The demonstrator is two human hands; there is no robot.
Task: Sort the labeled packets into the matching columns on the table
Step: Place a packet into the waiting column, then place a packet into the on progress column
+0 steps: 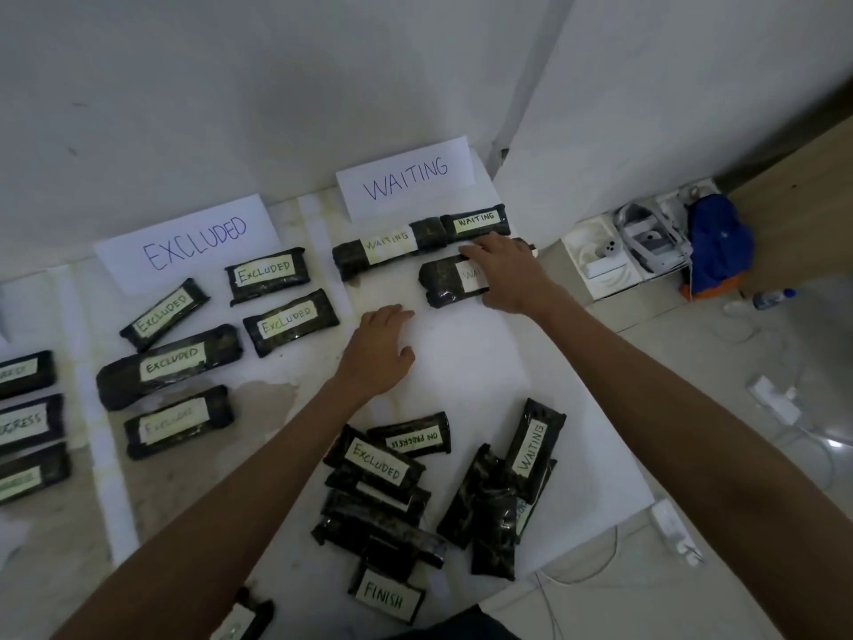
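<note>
Beneath the WAITING sign point(406, 177), right hand point(507, 274) on a WAITING packet point(443, 284).

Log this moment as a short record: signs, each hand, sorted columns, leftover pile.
signs: EXCLUDED sign and WAITING sign, by the wall
right hand: fingers flat on a packet below the WAITING sign
left hand: rests on the table, holds nothing
excluded column: five packets, e.g. nearest one
waiting column: at least two more WAITING packets, e.g.
pile: unsorted, near edge; labels readable include EXCLUDED, ON PROGRESS, WAITING, FINISH
</note>
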